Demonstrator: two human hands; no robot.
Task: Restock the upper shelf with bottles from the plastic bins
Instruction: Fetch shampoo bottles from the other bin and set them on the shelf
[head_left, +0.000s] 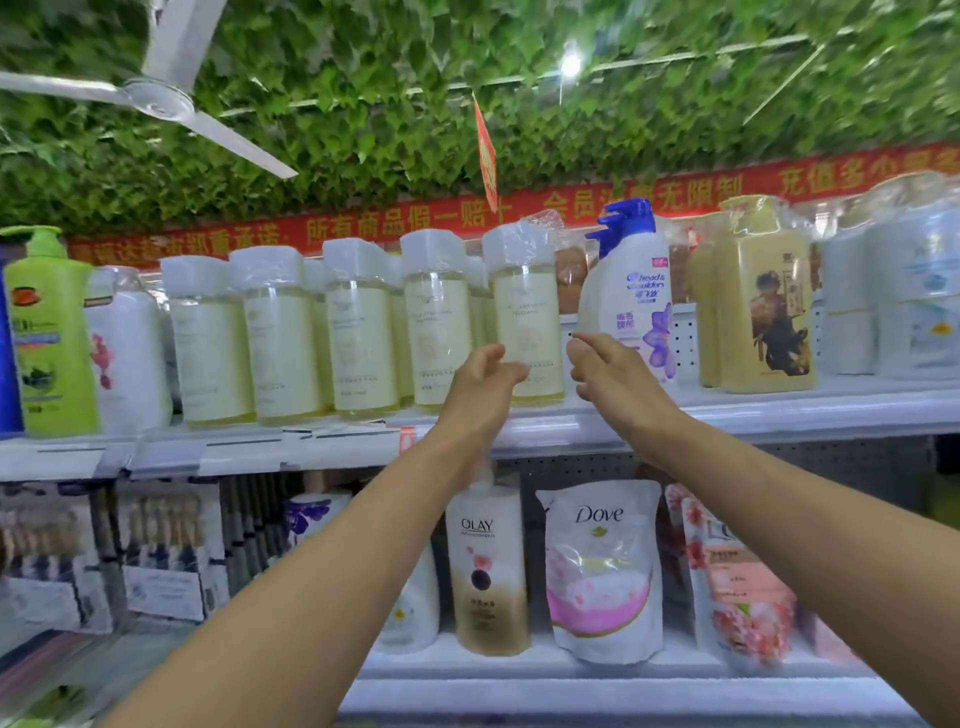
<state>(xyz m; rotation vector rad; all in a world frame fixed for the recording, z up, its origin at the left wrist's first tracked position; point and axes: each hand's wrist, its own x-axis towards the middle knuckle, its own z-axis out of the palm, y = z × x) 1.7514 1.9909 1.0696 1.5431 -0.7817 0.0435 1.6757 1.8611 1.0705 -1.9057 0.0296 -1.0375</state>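
Both hands are raised in front of the upper shelf and neither holds anything: the left hand has its fingers loosely bent and apart, the right hand has its fingers relaxed with the forefinger and thumb stretched forward, close to each other but pinching nothing. Just beyond the left fingers stands the nearest pale yellow bottle, the end one of a full row of pale yellow bottles running off to the left of the hands; just past the right fingers stands a white pump bottle with a blue top. I judge the restocking well on: the row looks filled to the front edge, and the only gap I can see lies between the two bottles at the fingertips, where the perforated back panel shows. No plastic bins are in view, so I cannot tell how many bottles remain. The pale bottles are squarish, clear plastic with creamy liquid inside, matt paper labels and caps wrapped in glossy film, probably slippery at the top. The pump bottle is smooth, opaque and rounded, narrowing to its trigger. Further right of the hands sits an amber rectangular bottle in film; far left, a lime green pump bottle. Below the wrists, on the lower shelf, stand an Olay bottle and a soft, crinkled Dove pouch.
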